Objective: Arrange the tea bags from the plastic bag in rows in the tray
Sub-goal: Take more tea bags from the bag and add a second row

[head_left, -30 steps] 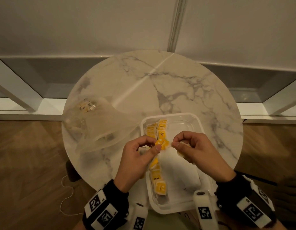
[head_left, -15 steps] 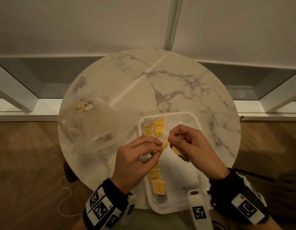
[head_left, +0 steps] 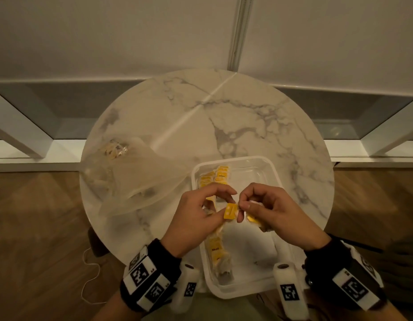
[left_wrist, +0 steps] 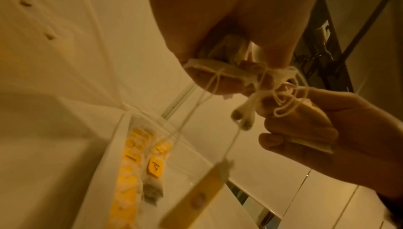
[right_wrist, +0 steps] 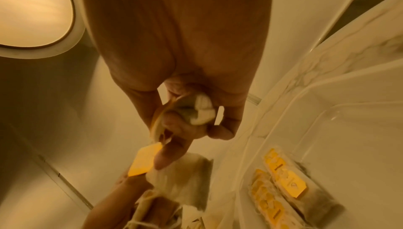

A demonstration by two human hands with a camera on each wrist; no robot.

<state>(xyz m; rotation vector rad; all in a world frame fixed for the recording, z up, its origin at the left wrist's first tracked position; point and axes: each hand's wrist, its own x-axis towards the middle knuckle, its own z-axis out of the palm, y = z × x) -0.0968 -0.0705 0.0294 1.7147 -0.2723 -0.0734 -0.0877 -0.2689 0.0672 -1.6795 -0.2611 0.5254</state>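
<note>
Head view: my hands have pulled a little apart since a moment ago, when they were pressed close together over the tray [head_left: 273, 269], and now a yellow tag [head_left: 231, 211] shows between them. My left hand [head_left: 196, 218] pinches that tag at its left edge and curls around a tea bag [left_wrist: 220, 55] of its own. My right hand [head_left: 273, 213] is curled around another tea bag [right_wrist: 196, 112] and touches the tag from the right. In the left wrist view I can see white strings [left_wrist: 283, 98] looped and knotted between my two hands, so I think the bags are tangled and I am working them loose. The hands are held above the middle of the tray, which sits on the near side of the round surface [head_left: 224, 117]. Rows of tea bags [head_left: 220, 176] with yellow tags already lie along the left side of the tray, from far to near. The right side of the tray still has room. The plastic bag [head_left: 136, 179] lies on the left of the surface with a few more bags inside. Once these two come apart, I can lay them in a row.
</note>
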